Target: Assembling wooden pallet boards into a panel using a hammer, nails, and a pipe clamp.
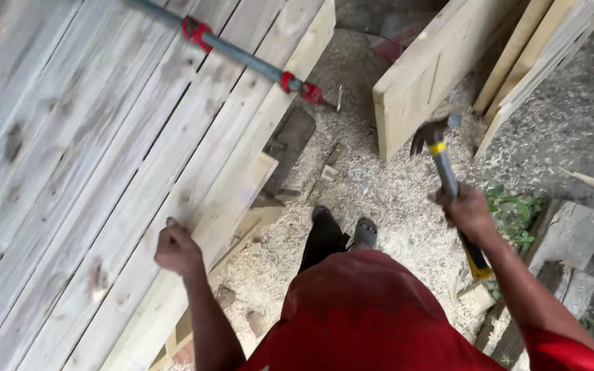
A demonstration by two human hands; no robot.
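My right hand [467, 213] grips a claw hammer [446, 172] with a grey and yellow handle, its dark head raised to the right of my body. My left hand [177, 249] is closed, its fingertips pinched against the pale wooden board panel [91, 172] near its right edge; what it pinches is too small to make out. The hammer is well apart from the panel, about a forearm's length to the right.
A long bar clamp [242, 58] with red jaws lies across the panel's top. More planks [434, 69] lean at the upper right. Sawdust [372, 185] and wood offcuts cover the ground around my feet [362, 230]. Rough timber blocks [565, 240] and weeds lie at the right.
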